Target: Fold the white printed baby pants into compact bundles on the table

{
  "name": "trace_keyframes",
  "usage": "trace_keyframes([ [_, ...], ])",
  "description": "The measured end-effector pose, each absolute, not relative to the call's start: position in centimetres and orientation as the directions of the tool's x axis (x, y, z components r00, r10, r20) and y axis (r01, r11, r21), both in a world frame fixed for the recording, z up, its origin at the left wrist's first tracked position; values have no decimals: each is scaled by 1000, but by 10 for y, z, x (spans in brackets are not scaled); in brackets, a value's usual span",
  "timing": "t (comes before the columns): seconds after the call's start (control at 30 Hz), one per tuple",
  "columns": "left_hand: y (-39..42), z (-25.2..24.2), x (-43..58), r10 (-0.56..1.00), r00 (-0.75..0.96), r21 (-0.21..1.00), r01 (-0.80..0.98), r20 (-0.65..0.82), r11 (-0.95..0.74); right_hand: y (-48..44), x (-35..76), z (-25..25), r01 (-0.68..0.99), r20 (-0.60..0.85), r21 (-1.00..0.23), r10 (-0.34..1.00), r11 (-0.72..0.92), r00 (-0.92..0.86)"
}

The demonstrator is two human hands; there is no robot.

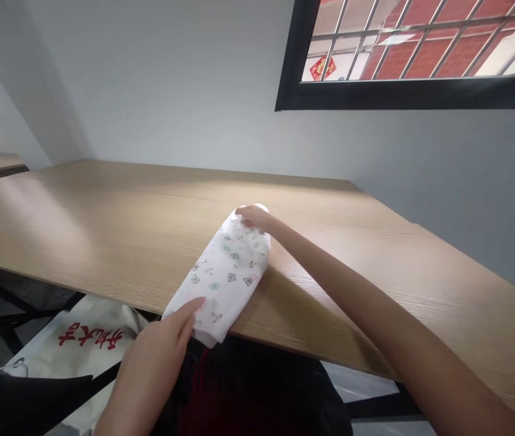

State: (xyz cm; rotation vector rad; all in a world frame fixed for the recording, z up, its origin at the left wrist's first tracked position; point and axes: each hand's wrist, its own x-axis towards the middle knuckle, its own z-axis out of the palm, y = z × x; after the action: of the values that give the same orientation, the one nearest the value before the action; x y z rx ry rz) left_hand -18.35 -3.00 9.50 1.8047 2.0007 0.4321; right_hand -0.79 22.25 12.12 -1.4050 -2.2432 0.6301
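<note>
- The right hand [253,216] is stretched forward on a long, nearly straight arm, its fingers laid flat on the far end of a folded white printed cloth [224,274].
- The left hand [157,351] is held close in, fingers extended, its fingertips pressed on the cloth's near end.
- Neither hand is closed around anything.
- The cloth is laid on the wooden desk [103,236], its near end overhanging the front edge.
- Red characters are printed on a white bag [80,345] below the desk; they cannot be read.

Under my hands lies a soft white printed cloth [225,272], matt and faintly creased. My table [103,224] looks like smooth, satin wood-grain laminate. The white bag [80,339] below is probably matt non-woven fabric, though it is half hidden.
</note>
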Motion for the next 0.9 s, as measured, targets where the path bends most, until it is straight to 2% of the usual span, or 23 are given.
trace_keyframes([
  [0.1, -34, 99, -184, 981, -83, 354, 925, -177, 142, 201, -27, 107, 737, 74, -564, 912, 371, -403],
  [0.17, -35, 103, -177, 975, -82, 286, 948, -206, 140, 181, -25, 100, 732, 85, -526, 884, 432, -461],
  [0.27, -35, 105, -158, 973, -21, 231, 970, -229, 76, 149, -5, 89, 731, 67, -374, 803, 570, -592],
  [0.37, -36, 105, -134, 962, 153, 248, 964, -227, -94, 127, 30, 83, 696, 85, -258, 733, 670, -675],
  [0.43, -36, 103, -122, 944, 287, 269, 933, -162, -237, 124, 52, 85, 677, 83, -274, 718, 683, -691],
  [0.53, -34, 99, -117, 933, 361, 315, 884, 11, -346, 145, 73, 97, 744, 54, -325, 797, 584, -602],
  [0.67, -28, 88, -131, 890, 434, 441, 778, 139, -448, 208, 71, 114, 872, 192, -181, 886, 454, -422],
  [0.7, -26, 86, -135, 874, 464, 462, 750, 142, -473, 225, 68, 117, 893, 183, -161, 902, 421, -392],
  [0.83, -20, 80, -146, 841, 521, 511, 689, 145, -515, 272, 63, 116, 916, 53, -210, 939, 343, -339],
  [0.9, -18, 81, -148, 826, 539, 537, 653, 164, -533, 279, 64, 116, 903, 55, -254, 938, 345, -343],
])
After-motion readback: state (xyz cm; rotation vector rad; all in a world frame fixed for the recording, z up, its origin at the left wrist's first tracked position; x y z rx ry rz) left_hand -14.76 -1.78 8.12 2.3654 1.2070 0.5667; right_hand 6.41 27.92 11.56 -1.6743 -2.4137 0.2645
